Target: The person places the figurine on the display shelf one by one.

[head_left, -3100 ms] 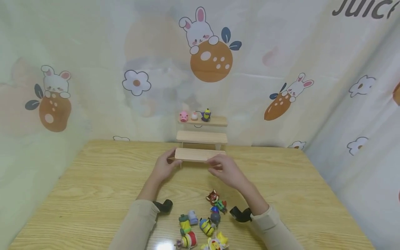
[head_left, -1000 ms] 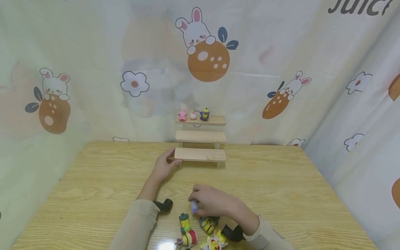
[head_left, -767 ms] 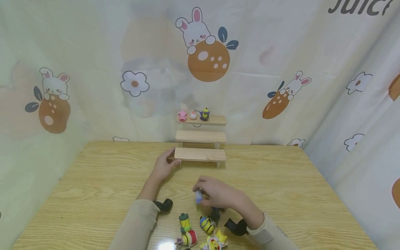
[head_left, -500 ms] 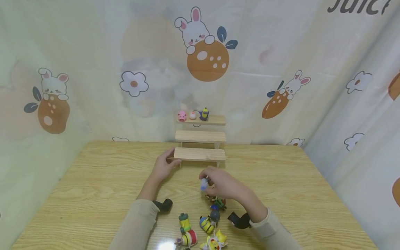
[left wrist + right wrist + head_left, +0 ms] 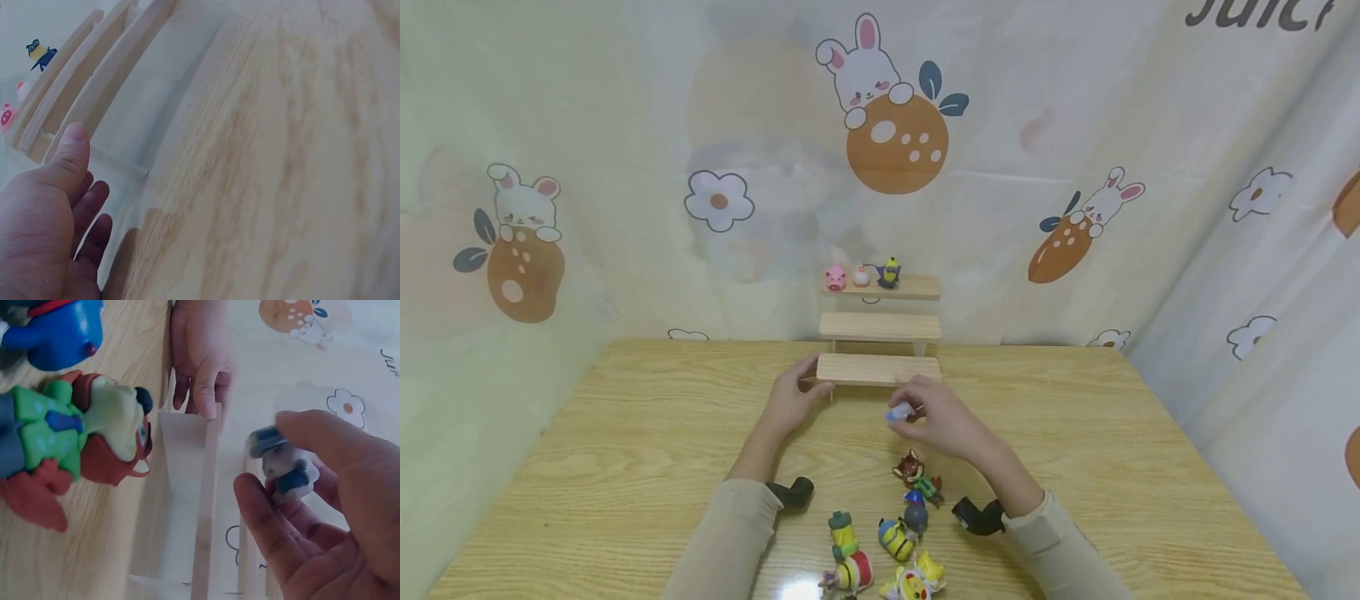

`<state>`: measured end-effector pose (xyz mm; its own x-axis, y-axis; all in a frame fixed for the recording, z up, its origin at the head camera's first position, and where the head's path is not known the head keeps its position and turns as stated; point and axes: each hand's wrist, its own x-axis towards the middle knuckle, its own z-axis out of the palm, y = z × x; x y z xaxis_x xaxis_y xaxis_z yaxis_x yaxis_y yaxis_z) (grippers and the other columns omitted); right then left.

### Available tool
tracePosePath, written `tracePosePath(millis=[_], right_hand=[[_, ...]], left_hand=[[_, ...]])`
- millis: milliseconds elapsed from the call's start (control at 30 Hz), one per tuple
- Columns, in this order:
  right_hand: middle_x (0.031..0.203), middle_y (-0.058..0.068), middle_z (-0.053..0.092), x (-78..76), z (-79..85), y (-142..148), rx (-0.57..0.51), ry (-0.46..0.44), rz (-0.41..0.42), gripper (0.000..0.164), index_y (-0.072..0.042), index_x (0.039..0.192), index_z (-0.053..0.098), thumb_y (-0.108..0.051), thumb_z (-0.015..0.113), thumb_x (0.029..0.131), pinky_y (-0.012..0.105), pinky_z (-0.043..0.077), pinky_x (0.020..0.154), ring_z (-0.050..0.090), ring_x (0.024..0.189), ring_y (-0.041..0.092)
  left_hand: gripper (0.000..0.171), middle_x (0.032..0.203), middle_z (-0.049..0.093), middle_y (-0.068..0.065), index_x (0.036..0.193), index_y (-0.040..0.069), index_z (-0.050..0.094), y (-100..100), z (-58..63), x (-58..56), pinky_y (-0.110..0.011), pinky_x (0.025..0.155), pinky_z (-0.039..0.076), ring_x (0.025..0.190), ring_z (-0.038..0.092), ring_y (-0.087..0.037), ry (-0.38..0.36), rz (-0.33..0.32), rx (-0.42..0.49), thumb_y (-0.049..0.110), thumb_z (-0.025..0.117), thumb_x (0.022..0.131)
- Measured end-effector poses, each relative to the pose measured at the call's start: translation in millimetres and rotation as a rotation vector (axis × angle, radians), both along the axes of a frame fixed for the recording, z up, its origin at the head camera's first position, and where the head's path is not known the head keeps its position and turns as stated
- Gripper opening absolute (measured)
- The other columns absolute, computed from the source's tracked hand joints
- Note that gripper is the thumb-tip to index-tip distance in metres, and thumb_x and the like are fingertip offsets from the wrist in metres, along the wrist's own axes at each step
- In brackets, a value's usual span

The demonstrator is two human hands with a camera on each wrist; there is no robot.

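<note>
My right hand [image 5: 940, 417] pinches a small white-and-blue animal figurine [image 5: 290, 472] between thumb and fingertips. It is just in front of the lowest step of a three-tier wooden display stand [image 5: 872, 368]. At the stand's left end, my left hand [image 5: 793, 402] holds the bottom step, thumb at its front edge; in the left wrist view the other visible fingers [image 5: 94, 200] curl loosely below. A pink pig [image 5: 836, 278], a small white figurine [image 5: 861, 276] and a yellow figure in dark clothes [image 5: 889, 273] stand on the top step.
A fox figurine in green [image 5: 917, 477] lies on the table below my right hand. Nearer lie a blue-and-grey figure [image 5: 915, 512], a blue-and-yellow figure [image 5: 896, 539], a green-and-yellow one [image 5: 843, 534], a red-and-yellow one [image 5: 854, 572] and a yellow-and-white one [image 5: 916, 582]. A printed curtain [image 5: 1000, 233] hangs behind.
My right hand left the stand, picked up the white-and-blue figurine from the group on the table and carried it forward to the bottom step. My left hand stayed at the stand.
</note>
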<state>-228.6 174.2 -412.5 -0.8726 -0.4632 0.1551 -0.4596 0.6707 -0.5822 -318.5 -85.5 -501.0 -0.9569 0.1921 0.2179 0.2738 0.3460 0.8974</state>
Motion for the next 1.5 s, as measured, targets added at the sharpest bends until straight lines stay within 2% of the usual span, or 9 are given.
tracePosePath(millis=[200,300,433,600,800,1000,1167,1333,1500], right_hand=[[0.091,-0.006,0.064,-13.7,-14.5,9,-0.095,-0.059,-0.026,0.020,-0.019,0.099,0.066,-0.037,0.063,0.091,0.025,0.052,0.071,0.060,0.081,0.009],[0.096,0.002,0.066,-21.9,-26.1,17,-0.218,-0.191,-0.026,0.025,-0.013,0.107,0.064,-0.034,0.056,0.096,0.032,0.055,0.073,0.062,0.084,0.017],[0.112,0.020,0.063,-31.7,-40.7,28,-0.452,-0.452,-0.034,0.036,0.002,0.127,0.051,-0.024,0.042,0.103,0.039,0.057,0.077,0.063,0.093,0.030],[0.126,0.029,0.055,-39.1,-51.0,34,-0.634,-0.639,-0.086,0.045,0.009,0.132,0.043,-0.026,0.038,0.103,0.032,0.056,0.083,0.063,0.103,0.029],[0.126,0.026,0.054,-39.0,-50.9,36,-0.631,-0.617,-0.089,0.049,0.007,0.123,0.052,-0.034,0.054,0.097,0.030,0.054,0.091,0.061,0.109,0.026],[0.126,0.024,0.056,-36.7,-50.5,37,-0.567,-0.599,-0.054,0.046,0.005,0.123,0.055,-0.031,0.059,0.094,0.032,0.050,0.097,0.059,0.112,0.029],[0.132,0.016,0.051,-36.2,-50.4,39,-0.504,-0.582,-0.107,0.048,0.002,0.125,0.058,-0.029,0.067,0.089,0.031,0.050,0.095,0.058,0.109,0.022],[0.125,0.014,0.055,-35.7,-48.3,39,-0.433,-0.511,-0.142,0.047,-0.001,0.126,0.059,-0.030,0.066,0.090,0.032,0.053,0.091,0.061,0.105,0.021],[0.116,0.016,0.060,-32.7,-41.1,37,-0.377,-0.440,-0.116,0.044,0.002,0.125,0.058,-0.028,0.062,0.093,0.036,0.055,0.088,0.063,0.100,0.022]], left_hand=[[0.065,0.131,0.058,-0.011,0.140,0.006,0.046,-1,0.4,-0.7,-0.042,0.096,0.049,0.121,0.054,-0.026,0.002,0.001,0.004,0.030,0.070,0.085],[0.064,0.130,0.059,-0.012,0.139,0.006,0.047,-1,0.1,-0.6,-0.042,0.096,0.049,0.120,0.054,-0.026,0.004,0.002,0.007,0.029,0.071,0.085],[0.064,0.130,0.059,-0.012,0.139,0.007,0.047,-1,0.0,-0.5,-0.042,0.096,0.049,0.120,0.054,-0.026,0.000,0.006,0.001,0.028,0.071,0.084],[0.064,0.130,0.059,-0.012,0.140,0.007,0.046,0,0.6,-0.3,-0.042,0.097,0.048,0.121,0.054,-0.026,-0.006,0.001,0.010,0.026,0.071,0.085],[0.065,0.130,0.059,-0.010,0.140,0.008,0.046,0,1.3,-0.7,-0.041,0.097,0.048,0.120,0.054,-0.025,-0.002,-0.002,0.005,0.028,0.072,0.084],[0.065,0.130,0.059,-0.012,0.140,0.007,0.046,-1,0.1,-0.3,-0.042,0.096,0.049,0.120,0.055,-0.026,0.005,-0.010,0.008,0.029,0.071,0.084],[0.065,0.130,0.059,-0.012,0.140,0.006,0.046,-1,-1.3,-0.5,-0.042,0.096,0.049,0.120,0.055,-0.026,0.003,-0.008,0.014,0.029,0.071,0.084],[0.064,0.129,0.059,-0.013,0.139,0.005,0.047,-1,-1.8,-0.8,-0.042,0.095,0.050,0.119,0.055,-0.027,0.014,-0.009,0.014,0.027,0.071,0.084],[0.063,0.128,0.060,-0.013,0.139,0.005,0.047,-1,-1.6,-1.6,-0.042,0.094,0.050,0.118,0.056,-0.027,0.016,-0.016,0.027,0.025,0.071,0.084]])
